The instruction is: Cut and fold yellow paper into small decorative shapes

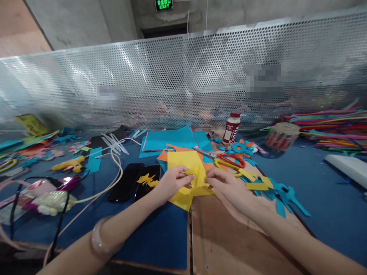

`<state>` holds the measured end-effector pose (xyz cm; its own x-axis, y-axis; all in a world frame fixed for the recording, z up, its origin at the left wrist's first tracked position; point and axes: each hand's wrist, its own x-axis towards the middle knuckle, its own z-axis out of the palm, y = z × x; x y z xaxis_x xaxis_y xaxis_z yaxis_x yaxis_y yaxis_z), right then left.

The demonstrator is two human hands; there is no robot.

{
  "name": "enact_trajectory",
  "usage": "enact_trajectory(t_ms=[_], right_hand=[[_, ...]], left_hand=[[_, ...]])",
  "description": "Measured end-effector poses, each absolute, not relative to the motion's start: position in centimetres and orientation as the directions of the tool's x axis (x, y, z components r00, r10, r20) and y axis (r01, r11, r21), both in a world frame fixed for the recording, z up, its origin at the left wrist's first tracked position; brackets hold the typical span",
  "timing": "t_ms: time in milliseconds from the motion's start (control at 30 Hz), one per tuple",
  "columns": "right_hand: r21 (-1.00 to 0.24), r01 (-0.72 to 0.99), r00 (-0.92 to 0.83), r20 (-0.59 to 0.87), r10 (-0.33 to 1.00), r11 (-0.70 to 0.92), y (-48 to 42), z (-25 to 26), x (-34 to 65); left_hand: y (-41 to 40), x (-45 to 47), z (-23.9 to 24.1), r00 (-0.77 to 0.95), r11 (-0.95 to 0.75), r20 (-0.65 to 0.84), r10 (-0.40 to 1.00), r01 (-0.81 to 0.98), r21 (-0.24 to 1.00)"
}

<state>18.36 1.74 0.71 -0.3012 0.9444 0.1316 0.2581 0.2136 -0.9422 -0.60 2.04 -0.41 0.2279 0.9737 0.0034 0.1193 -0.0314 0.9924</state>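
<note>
My left hand (174, 181) and my right hand (223, 181) meet at the middle of the table, both pinching a small folded piece of yellow paper (197, 177). Under them lies a larger yellow sheet (183, 158) on top of orange and blue sheets (172, 139). Red-handled scissors (229, 158) and a yellow-handled pair lie just beyond my right hand. Two dark phones (134, 181) lie left of my left hand, with yellow scraps on one. Blue and yellow paper scraps (272, 189) lie to the right.
A yellow glue gun (70, 164) with glue sticks and cables sits at the left. A white bottle with a red cap (231, 128), a clear jar (281, 135) and a pile of coloured strips (332, 122) stand at the back right. A perforated metal screen closes the far edge.
</note>
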Motion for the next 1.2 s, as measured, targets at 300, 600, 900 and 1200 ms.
enact_trajectory(t_ms=[300, 600, 900, 1200], right_hand=[[-0.973, 0.136, -0.305, 0.140, 0.942, 0.189, 2.3, -0.4, 18.1], [-0.932, 0.258, -0.282, 0.179, 0.942, 0.254, 1.6, 0.1, 17.9], [-0.878, 0.353, -0.330, 0.207, 0.921, 0.324, 1.3, 0.9, 18.1], [-0.753, 0.371, -0.496, 0.334, 0.802, 0.543, 2.0, -1.0, 18.4]], left_hand=[[1.6, -0.1, -0.5, 0.242, 0.113, -0.099, 0.965, -0.043, 0.993], [1.6, -0.2, -0.3, 0.320, 0.260, -0.173, 0.932, -0.253, 0.932], [1.3, -0.3, -0.1, 0.303, 0.273, -0.190, 0.934, -0.261, 0.926], [1.5, -0.3, -0.1, 0.286, 0.240, -0.173, 0.943, -0.219, 0.946]])
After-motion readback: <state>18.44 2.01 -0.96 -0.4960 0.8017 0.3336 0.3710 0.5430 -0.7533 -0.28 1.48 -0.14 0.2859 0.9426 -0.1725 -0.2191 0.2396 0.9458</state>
